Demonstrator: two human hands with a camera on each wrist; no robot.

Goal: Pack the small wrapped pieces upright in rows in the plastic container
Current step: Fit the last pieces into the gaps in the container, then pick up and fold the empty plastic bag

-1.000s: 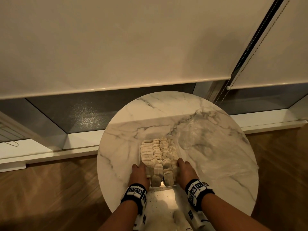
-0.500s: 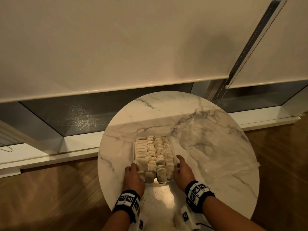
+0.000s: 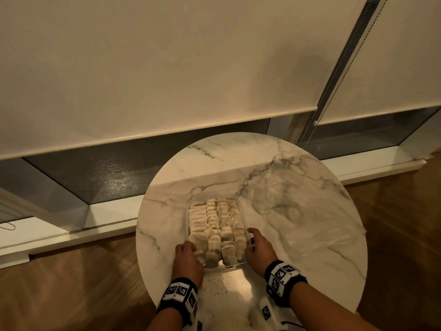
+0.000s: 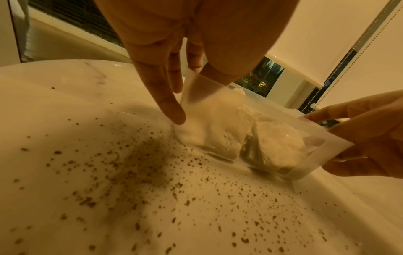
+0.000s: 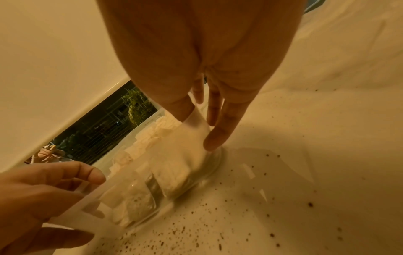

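A clear plastic container [image 3: 245, 218] stands on the round marble table [image 3: 167, 211]. It is packed with rows of small pale wrapped pieces [image 3: 216, 225] standing upright. My left hand [image 3: 188, 252] pinches its near left corner, and my right hand [image 3: 256, 242] pinches its near right corner. In the left wrist view the left hand [image 4: 187, 89] has its thumb inside the container [image 4: 327, 146] wall and its fingers outside; wrapped pieces [image 4: 277, 143] show through. In the right wrist view the right hand [image 5: 200, 127] holds the container [image 5: 87, 203] the same way around the pieces [image 5: 135, 200].
A crumpled clear plastic sheet [image 3: 298, 206] lies on the table's right half. Dark crumbs [image 3: 224, 280] are scattered on the marble in front of the container. Beyond the table's far edge are a white sill and roller blinds; wooden floor lies on both sides.
Both hands have slid the container a little to the left across the table, keeping their hold on its near corners.
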